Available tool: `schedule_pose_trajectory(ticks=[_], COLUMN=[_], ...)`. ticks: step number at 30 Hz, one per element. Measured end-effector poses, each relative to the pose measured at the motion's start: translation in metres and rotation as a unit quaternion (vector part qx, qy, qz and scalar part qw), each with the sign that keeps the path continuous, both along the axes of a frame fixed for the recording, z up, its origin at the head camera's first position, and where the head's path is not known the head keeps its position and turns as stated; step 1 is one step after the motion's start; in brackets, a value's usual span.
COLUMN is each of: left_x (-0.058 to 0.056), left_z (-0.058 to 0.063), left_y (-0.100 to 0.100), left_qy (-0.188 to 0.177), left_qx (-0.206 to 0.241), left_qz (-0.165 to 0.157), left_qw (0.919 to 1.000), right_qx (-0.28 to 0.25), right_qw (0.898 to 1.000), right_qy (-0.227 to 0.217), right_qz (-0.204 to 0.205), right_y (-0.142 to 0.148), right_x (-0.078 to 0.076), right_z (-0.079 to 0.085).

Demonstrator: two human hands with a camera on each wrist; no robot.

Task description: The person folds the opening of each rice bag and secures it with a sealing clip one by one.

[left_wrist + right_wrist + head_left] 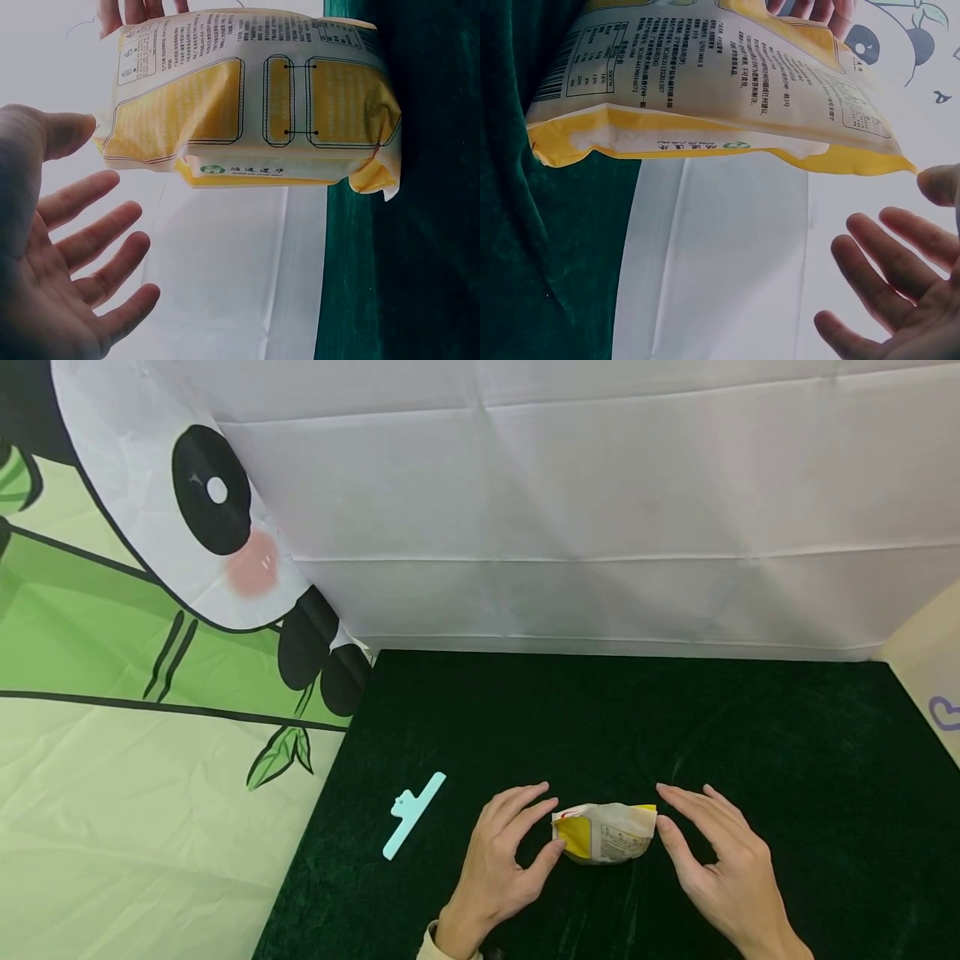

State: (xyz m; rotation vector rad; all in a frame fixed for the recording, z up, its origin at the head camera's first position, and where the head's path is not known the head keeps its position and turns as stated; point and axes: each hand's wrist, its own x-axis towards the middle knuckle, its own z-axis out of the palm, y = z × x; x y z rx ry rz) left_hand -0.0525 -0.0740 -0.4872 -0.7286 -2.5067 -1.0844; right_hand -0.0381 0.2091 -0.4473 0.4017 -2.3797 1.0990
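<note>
A yellow and white food packet (606, 833) with printed text stands on the dark green cloth between my two hands. My left hand (504, 850) is at its left side, fingers spread and relaxed. In the left wrist view the left thumb tip (79, 129) is right at a corner of the packet (255, 97), and the other fingers are off it. My right hand (723, 860) mirrors this on the other side. Its thumb tip (939, 184) meets the opposite corner of the packet (720, 82) in the right wrist view, while its fingers are loosely extended beside it.
A pale blue bag clip (412, 817) lies on the green cloth (600, 727), left of my left hand. Behind the table hangs a white sheet (600, 485), with a cartoon panda print (187, 510) on the left. A cream panel (930, 668) stands by the right edge.
</note>
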Motion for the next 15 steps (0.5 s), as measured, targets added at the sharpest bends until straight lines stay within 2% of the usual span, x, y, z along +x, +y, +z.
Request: schedule_pose_trajectory(ticks=[15], left_x=[0.0002], left_z=[0.0034], left_y=[0.0046], left_qy=[0.013], left_qx=[0.015], left_qz=[-0.002], left_qw=[0.9998], right_qx=[-0.008], right_qw=[1.0], right_qy=[0.003], right_qz=[0.013], right_y=[-0.0026], right_x=[-0.0002], right_z=[0.0023])
